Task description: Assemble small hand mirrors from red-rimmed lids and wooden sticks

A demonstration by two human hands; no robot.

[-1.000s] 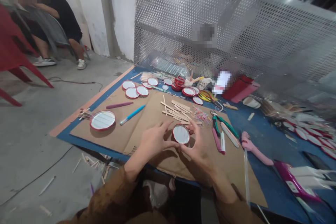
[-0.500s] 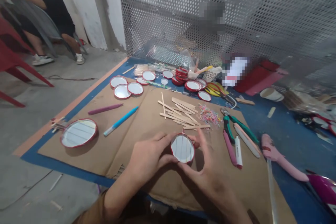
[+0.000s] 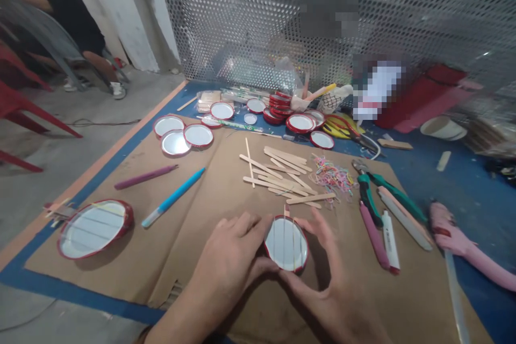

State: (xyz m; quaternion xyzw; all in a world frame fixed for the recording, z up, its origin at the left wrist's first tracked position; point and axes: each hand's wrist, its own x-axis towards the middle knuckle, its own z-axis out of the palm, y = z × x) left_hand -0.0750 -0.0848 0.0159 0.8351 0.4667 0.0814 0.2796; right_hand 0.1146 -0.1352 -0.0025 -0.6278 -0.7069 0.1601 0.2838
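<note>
Between my hands is a red-rimmed jar lid (image 3: 287, 247), its white inside facing up, with several thin rubber bands stretched across it. A small stub stands out at its far edge. My left hand (image 3: 231, 258) pinches the lid's left rim between thumb and fingers. On the other side, my right hand (image 3: 322, 274) has its thumb on the near rim and its fingers curved behind the far right edge. Just beyond lie several wooden craft sticks (image 3: 278, 172) and a heap of coloured rubber bands (image 3: 332, 174).
A larger banded lid with a stick neck (image 3: 94, 228) lies left, by a blue pen (image 3: 173, 197) and a purple pen (image 3: 145, 177). Pliers (image 3: 368, 199), a white tube (image 3: 390, 242) and a pink glue gun (image 3: 455, 236) are right. More lids (image 3: 199, 135) sit behind; a person (image 3: 60, 5) sits far left.
My view has moved closer, so the things on the cardboard look larger and spread outward. Both hands keep their hold on the lid, which looks little changed.
</note>
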